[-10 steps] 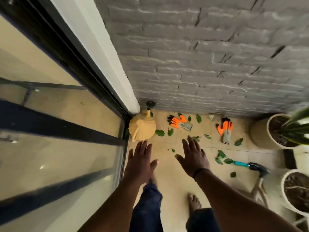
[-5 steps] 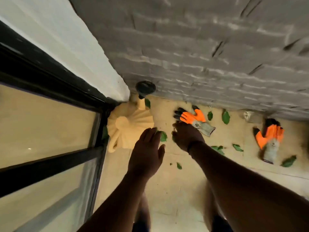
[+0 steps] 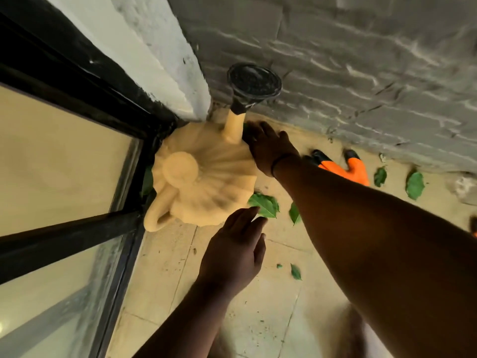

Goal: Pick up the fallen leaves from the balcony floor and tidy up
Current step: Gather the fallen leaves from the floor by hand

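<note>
My right hand lay against the far side of the watering can, just beside its spout, where a sliver of green leaf showed between the spout and my fingertips. The fingers reached toward that leaf, but the back of the hand hid them, so I could not tell whether they had pinched it or only touched it. That leaf sat tight in the gap between the can and the brick wall, and I judged my right hand the only one placed to take it.

My left hand hovered on the near side of the can, fingers straight and loosely spread, holding nothing. Just beyond its fingertips, beside the can's rim, lay a broad leaf, its long axis running away from the can toward my right forearm. A narrower leaf lay next to it, half under that forearm. For these two I judged the left hand the nearer: a short reach forward, away from my body.

Further from the can, past an orange glove, more leaves lay along the foot of the wall, and small ones sat on the floor tiles near my left wrist.
</note>
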